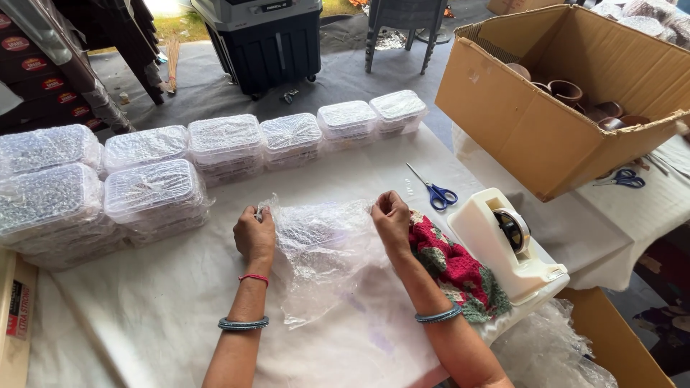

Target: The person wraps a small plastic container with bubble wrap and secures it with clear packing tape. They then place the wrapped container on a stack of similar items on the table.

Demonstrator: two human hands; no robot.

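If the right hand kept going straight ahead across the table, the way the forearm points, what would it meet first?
Probably bare white tablecloth, then the row of clear plastic boxes at the far edge. The blue-handled scissors lie off to its right. Depth is uncertain.

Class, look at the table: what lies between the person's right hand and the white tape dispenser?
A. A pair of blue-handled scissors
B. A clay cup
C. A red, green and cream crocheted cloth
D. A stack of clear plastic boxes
C: the crocheted cloth lies beside the right hand and reaches to the tape dispenser; the scissors lie farther back, and both hands pinch the bubble wrap.
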